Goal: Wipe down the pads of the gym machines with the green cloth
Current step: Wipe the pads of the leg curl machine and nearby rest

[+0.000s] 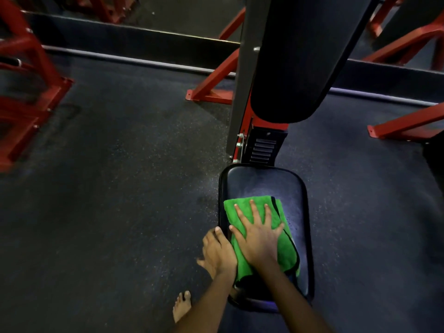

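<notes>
A folded green cloth lies on the black seat pad of a gym machine. My right hand presses flat on the cloth with its fingers spread and straight. My left hand rests against the seat pad's left edge, thumb up on the rim; its fingers hang down the side, partly hidden. Above the seat rises the long black back pad, tilted away from me.
Red steel frame legs of the machine stand on the dark speckled rubber floor. More red frames are at the left, another red leg at the right. My bare foot is on the floor left of the seat.
</notes>
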The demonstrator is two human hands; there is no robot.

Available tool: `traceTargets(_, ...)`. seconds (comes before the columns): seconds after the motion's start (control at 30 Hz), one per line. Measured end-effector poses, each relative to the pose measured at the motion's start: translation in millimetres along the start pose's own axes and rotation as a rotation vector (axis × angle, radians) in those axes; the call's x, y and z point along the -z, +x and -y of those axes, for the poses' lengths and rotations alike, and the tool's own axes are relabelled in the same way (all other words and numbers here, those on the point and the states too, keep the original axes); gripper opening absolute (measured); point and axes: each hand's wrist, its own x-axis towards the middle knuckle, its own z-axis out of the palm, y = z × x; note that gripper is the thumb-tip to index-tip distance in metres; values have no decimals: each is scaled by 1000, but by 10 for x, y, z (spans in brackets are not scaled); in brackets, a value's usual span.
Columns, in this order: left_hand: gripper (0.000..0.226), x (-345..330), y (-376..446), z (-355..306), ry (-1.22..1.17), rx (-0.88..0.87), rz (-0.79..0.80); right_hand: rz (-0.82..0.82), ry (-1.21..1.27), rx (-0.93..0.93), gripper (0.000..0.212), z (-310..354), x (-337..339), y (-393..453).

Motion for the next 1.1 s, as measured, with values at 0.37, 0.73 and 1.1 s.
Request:
traceTargets(0.37, 43, -34, -28, 9, 141, -162, -70, -50, -87, 151, 52, -82, 29, 296)
traceTargets(0.73, 42, -83, 45, 44, 190, -122, -13, -113, -96, 257, 53, -144, -48, 126)
traceTargets(1.1, 56, -58, 1, -2, 195, -221, -22, -107, -14, 156, 52, -56, 229, 1033)
